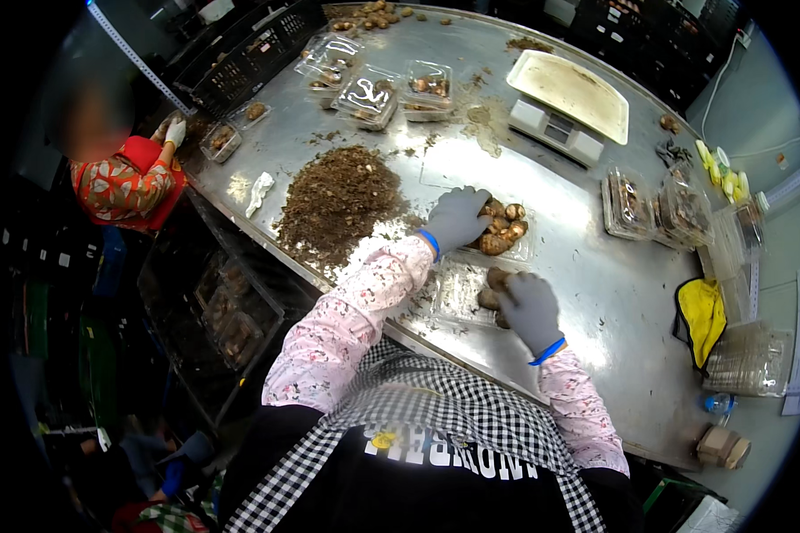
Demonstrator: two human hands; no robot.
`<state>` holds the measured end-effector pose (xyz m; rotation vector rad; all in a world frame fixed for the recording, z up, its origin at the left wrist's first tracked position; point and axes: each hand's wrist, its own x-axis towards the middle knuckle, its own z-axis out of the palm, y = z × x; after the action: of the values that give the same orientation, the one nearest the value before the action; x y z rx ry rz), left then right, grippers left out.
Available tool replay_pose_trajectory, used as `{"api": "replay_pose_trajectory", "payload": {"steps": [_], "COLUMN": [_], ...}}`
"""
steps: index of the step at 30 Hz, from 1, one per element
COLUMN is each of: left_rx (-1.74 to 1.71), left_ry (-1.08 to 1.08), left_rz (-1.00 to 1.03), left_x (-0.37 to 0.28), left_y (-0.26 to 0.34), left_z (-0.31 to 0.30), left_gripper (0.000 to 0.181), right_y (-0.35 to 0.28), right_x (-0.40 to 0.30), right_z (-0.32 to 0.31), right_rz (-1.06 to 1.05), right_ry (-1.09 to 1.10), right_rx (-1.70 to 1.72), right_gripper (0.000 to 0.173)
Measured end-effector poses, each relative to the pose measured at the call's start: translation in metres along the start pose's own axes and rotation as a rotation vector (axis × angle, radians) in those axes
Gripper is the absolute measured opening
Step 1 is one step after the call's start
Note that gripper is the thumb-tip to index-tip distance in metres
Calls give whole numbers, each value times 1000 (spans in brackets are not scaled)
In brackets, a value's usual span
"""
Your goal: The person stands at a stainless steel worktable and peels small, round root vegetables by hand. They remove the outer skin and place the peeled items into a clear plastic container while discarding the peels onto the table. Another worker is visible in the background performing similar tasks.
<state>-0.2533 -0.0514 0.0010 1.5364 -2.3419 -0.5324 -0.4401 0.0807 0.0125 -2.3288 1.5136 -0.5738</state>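
Note:
An open clear plastic clamshell box lies on the steel table before me. Its far half (524, 250) holds a heap of brown taro-like tubers (495, 244), some with pale ends. My left hand (459, 216), in a grey glove, lies over the left side of this heap, its fingertips partly hidden among the tubers. The near half (457, 290) holds a few darker tubers (489, 298) at its right end. There my right hand (530, 308), also gloved in grey, has its fingers curled down over them. My palm hides part of these tubers.
Left of the box rises a mound of brown soil (343, 196). A weighing scale (567, 100) stands beyond it. Filled clamshell boxes (367, 96) sit at the far left, others (683, 206) at right, near a yellow cloth (700, 320). Another person (130, 180) works at the left edge.

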Motion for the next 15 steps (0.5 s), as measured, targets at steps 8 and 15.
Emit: {"api": "replay_pose_trajectory", "payload": {"steps": [8,15], "left_rx": [-95,-547], "left_ry": [228,249], "left_rz": [-148,-129], "left_x": [-3,-73], "left_y": [11,10], "left_z": [-14,-50], "left_gripper": [43,33], "right_y": [1,3], "right_x": [-12,20], "right_z": [-7,22], "right_rz": [63,272], "right_ry": [-98,-252], "right_rx": [-241,-379], "right_gripper": [19,33]}}
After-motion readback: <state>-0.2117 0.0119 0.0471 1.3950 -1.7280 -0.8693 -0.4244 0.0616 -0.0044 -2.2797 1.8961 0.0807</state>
